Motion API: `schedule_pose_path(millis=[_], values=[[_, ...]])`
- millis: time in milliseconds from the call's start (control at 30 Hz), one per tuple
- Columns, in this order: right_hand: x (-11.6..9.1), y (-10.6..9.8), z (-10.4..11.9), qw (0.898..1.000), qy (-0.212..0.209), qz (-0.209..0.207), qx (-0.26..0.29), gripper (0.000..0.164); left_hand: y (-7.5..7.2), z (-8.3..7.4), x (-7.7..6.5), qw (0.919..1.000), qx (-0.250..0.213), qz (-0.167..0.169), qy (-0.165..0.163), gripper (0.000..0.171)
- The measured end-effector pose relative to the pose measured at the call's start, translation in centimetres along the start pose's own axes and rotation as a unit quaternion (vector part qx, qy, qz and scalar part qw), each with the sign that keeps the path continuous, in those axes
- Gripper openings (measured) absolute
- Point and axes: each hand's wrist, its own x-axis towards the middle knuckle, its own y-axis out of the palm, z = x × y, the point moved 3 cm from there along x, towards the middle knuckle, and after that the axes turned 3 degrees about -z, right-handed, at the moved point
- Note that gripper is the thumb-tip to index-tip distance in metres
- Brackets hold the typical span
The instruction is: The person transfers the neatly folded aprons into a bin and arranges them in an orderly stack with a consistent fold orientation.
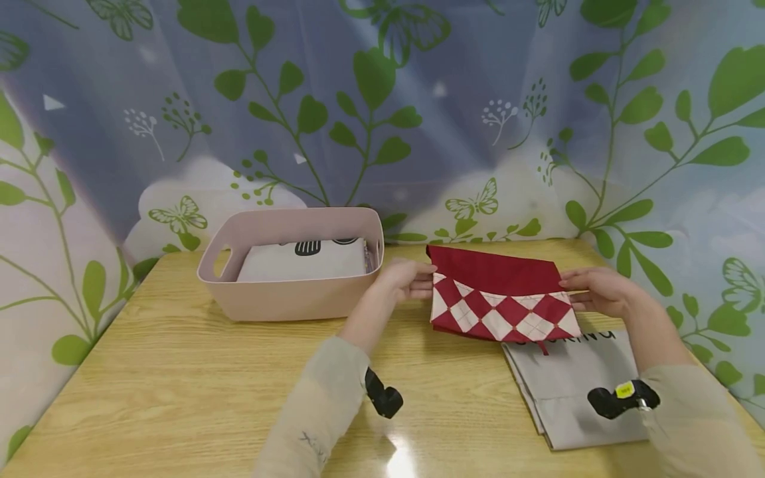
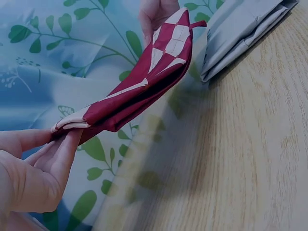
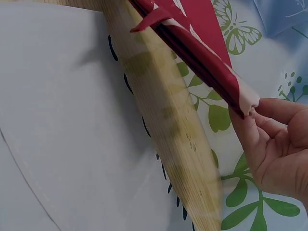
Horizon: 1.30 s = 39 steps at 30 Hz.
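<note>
A folded red cloth with a band of red and white diamonds is held up above the table, in the middle right of the head view. My left hand pinches its left end between thumb and fingers, seen closely in the left wrist view. At the opposite end, my right hand pinches the corner. Its folded layers show along the lower edge, and a short red strap hangs from it. Below and to the right lies a folded grey cloth with dark lettering, partly hidden by the red one.
A pink bin with a handle hole stands at the back left of the wooden table. Inside it lies a folded white cloth printed with kitchen utensils. Behind the table hangs a leaf-patterned curtain.
</note>
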Motion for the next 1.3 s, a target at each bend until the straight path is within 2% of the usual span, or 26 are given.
schedule_pose_path(millis=[300, 567, 733, 933, 1133, 1300], values=[[-0.7, 0.6, 0.7, 1.0, 0.003, 0.0, 0.02, 0.01, -0.3, -1.1, -0.8, 0.9999, 0.01, -0.003, 0.007, 0.027], [-0.8, 1.8, 1.4, 0.999, 0.007, -0.013, 0.036, 0.019, -1.0, -2.3, -1.9, 0.9996, 0.016, -0.013, 0.017, 0.028], [-0.7, 2.3, 1.8, 0.999, 0.008, -0.017, 0.039, 0.007, -1.2, -3.1, -2.4, 0.9993, 0.022, -0.007, 0.03, 0.029], [-0.7, 2.9, 2.2, 0.998, -0.003, -0.009, 0.062, 0.021, -1.7, -3.8, -2.8, 0.999, 0.026, -0.01, 0.036, 0.027], [-0.9, 3.6, 3.0, 0.997, -0.016, -0.005, 0.072, 0.022, -2.5, -4.5, -3.1, 0.9979, 0.032, -0.021, 0.053, 0.023], [-0.9, 4.4, 3.8, 0.997, -0.018, -0.004, 0.081, 0.02, -3.4, -5.1, -3.5, 0.9974, 0.043, -0.035, 0.046, 0.026]])
